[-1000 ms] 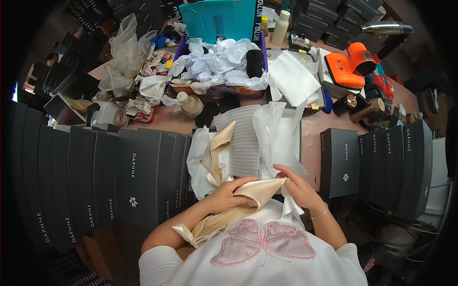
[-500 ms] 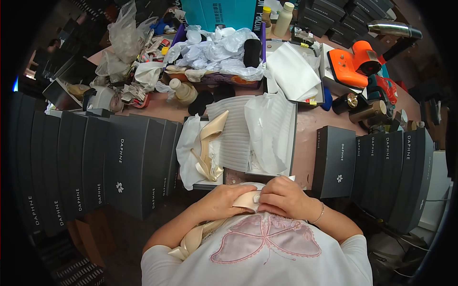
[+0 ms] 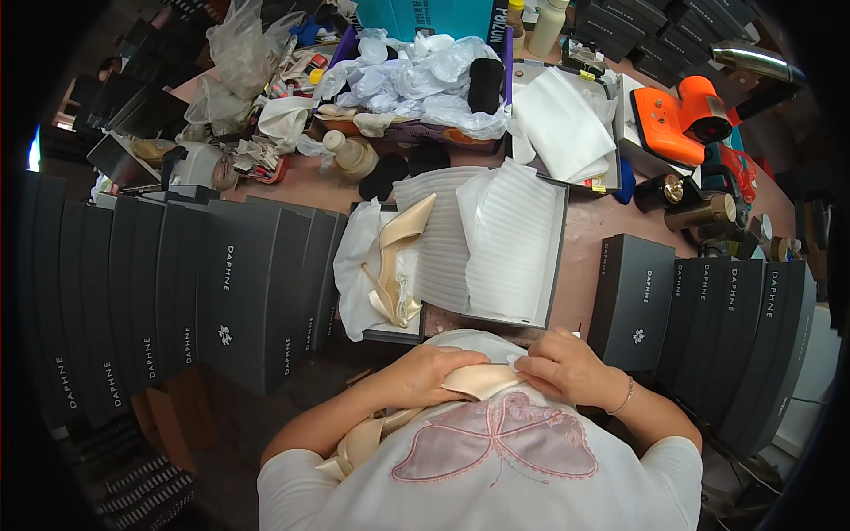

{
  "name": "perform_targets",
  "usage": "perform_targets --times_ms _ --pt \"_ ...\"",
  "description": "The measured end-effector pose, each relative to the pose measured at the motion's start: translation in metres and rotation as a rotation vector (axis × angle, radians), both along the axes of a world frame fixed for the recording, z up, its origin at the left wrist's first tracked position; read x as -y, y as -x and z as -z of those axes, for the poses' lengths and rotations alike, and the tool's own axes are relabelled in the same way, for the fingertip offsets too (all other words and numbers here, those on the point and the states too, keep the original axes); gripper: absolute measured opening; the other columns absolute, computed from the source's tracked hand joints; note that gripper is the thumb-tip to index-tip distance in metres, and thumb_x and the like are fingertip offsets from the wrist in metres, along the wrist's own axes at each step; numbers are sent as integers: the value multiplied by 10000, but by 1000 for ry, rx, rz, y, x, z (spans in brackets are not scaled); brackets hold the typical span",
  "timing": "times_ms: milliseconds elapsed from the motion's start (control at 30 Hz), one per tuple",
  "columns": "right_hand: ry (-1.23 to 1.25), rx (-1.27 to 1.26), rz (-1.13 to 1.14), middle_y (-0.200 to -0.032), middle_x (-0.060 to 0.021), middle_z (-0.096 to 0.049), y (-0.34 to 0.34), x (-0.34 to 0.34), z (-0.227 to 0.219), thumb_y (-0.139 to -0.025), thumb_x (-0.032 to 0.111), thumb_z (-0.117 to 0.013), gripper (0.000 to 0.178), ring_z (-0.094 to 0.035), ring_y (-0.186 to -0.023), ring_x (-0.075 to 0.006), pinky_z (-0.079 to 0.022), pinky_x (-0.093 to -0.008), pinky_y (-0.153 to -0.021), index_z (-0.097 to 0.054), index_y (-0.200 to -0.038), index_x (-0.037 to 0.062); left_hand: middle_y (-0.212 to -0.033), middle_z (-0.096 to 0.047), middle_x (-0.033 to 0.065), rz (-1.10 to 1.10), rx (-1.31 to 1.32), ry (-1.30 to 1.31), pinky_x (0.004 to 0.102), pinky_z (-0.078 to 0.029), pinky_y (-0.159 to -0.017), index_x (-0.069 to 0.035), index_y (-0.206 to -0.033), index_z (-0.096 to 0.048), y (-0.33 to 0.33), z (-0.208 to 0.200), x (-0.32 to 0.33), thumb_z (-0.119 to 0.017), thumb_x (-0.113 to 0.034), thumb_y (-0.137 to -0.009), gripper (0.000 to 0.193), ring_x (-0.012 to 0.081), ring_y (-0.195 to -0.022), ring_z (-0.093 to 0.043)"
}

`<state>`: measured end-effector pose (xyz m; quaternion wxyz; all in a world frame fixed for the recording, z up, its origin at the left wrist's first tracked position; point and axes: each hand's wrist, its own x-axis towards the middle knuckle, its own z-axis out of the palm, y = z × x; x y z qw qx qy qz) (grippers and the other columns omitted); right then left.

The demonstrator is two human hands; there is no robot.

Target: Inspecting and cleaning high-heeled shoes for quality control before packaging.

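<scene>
Close to my body, my left hand (image 3: 427,375) is closed around a beige satin shoe (image 3: 482,380). My right hand (image 3: 568,365) sits at the shoe's right end, fingers pinched on a small white wad (image 3: 514,361) whose material I cannot make out. Below my left forearm shows another beige satin part (image 3: 361,444) with a sparkling trim; whether it belongs to the same shoe is hidden. Ahead, a beige high-heeled shoe (image 3: 400,232) lies on its side on white tissue paper in an open box. Ribbed white wrapping sheet (image 3: 436,239) spreads beside it.
Dark grey shoe boxes stand in rows at left (image 3: 252,292) and right (image 3: 637,296). Behind are a purple-edged box of crumpled white plastic (image 3: 416,84), a cream bottle (image 3: 351,155), a tray with white sheets (image 3: 567,124) and an orange device (image 3: 677,119).
My right hand has moved right, away from my left, baring more of the shoe between them. The whole view has shifted slightly; the boxed shoe stays put.
</scene>
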<state>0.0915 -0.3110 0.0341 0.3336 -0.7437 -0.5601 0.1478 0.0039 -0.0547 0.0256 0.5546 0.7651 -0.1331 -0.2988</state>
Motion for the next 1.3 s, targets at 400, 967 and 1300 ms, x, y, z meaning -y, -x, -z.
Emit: perform_targets --times_ms 400,967,1300 --pt "-7 -58 -119 -869 -5 -564 8 -15 -2 -805 137 -612 233 -516 -793 -169 -360 -309 -694 -631 -1033 96 -1038 -657 179 15 29 34 384 -493 -812 -28 -1193 -595 -4 5 -1 -773 -319 -748 561 334 -947 -634" --pt "25 -36 -145 -770 -12 -497 8 -26 -12 -770 171 -612 173 -494 -743 -158 -324 -302 -689 -649 -934 127 -1098 -642 167 -87 62 -3 374 -492 -850 -43 -1207 -583 3 9 -4 -774 -335 -758 569 328 -983 -629" --pt "-31 -818 337 -911 -47 -622 -33 -44 7 -921 119 -594 141 -594 -810 -96 -473 -243 -738 -567 -1021 25 -1196 -615 127 -305 -137 141 315 -459 -925 -53 -1350 -465 30 1 -34 -713 -174 -785 629 205 -1069 -603"
